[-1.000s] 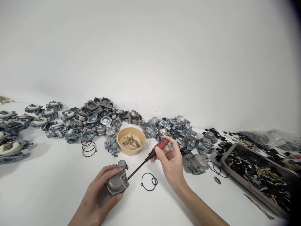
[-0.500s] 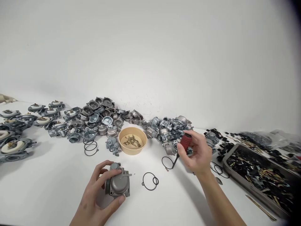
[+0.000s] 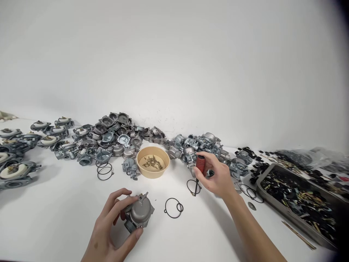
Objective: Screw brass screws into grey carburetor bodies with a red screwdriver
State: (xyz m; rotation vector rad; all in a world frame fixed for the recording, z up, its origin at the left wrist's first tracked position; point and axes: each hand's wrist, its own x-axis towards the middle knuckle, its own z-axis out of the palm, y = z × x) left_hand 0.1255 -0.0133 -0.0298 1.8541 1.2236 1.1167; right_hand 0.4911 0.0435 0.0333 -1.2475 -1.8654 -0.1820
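Note:
A grey metal carburetor (image 3: 141, 211) is gripped between the thumb and fingers of my left hand (image 3: 113, 222), low in front of me. Its rounded bowl faces up, and a small spout points away from me. My right hand (image 3: 215, 174) is closed around the red handle of a screwdriver (image 3: 200, 164). The dark shaft points down, and its tip is at the table beside a thin black rubber ring (image 3: 191, 186) and small brass-coloured bits. Another black rubber ring (image 3: 173, 208) lies on the table between my hands.
A round tan bowl (image 3: 153, 174) holds many small screws. Carburetor bowls (image 3: 109, 136) are heaped behind it, with carburetors (image 3: 199, 143) piled to the right. Several carburetors with white floats (image 3: 16, 170) stand at left. A metal tray (image 3: 289, 213) of small parts sits at right.
My right hand has moved left with the screwdriver, which now stands more upright. My left hand has turned the carburetor, so its spout points farther away from me.

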